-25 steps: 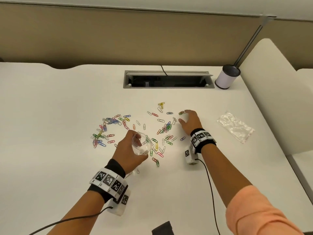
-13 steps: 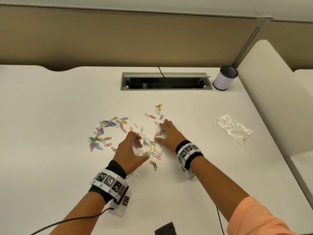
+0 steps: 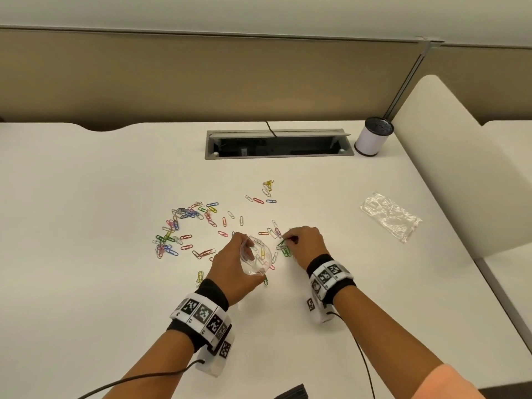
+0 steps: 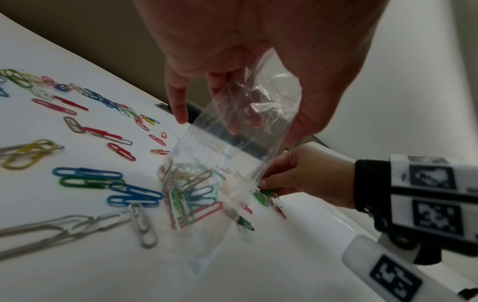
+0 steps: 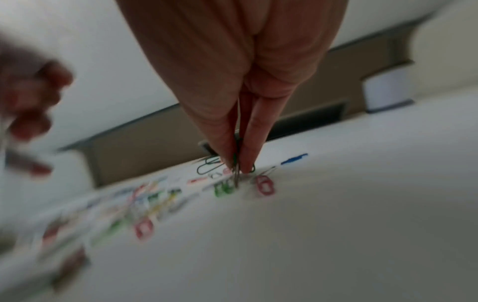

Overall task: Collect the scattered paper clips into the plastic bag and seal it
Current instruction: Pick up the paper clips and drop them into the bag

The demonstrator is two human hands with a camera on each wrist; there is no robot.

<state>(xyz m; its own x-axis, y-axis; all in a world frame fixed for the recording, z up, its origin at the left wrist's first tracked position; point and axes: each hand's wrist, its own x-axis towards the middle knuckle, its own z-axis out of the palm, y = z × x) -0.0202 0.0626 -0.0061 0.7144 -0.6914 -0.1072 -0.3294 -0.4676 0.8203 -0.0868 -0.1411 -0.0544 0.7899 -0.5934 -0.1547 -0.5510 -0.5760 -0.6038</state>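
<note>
My left hand [image 3: 233, 266] grips a clear plastic bag [image 3: 256, 259] by its mouth, held open just above the table; several clips lie inside the bag [image 4: 196, 183]. Just right of it, my right hand [image 3: 302, 246] pinches a few paper clips [image 5: 236, 169] between thumb and fingers, low over the table. Coloured paper clips [image 3: 184, 226] lie scattered on the white table [image 3: 86, 283], most of them left of the bag, a few more clips [image 3: 266, 194] farther back. In the right wrist view the picture is blurred.
A second, crumpled clear bag [image 3: 390, 220] lies at the right. A white pen cup [image 3: 372, 136] stands at the back right beside a cable hatch [image 3: 277, 144]. A padded seat back [image 3: 460, 168] borders the table's right edge. Cables trail from both wrists.
My right hand has drawn back from the far clips towards the bag and closed its fingers on a few clips. The left hand has kept the bag in about the same place.
</note>
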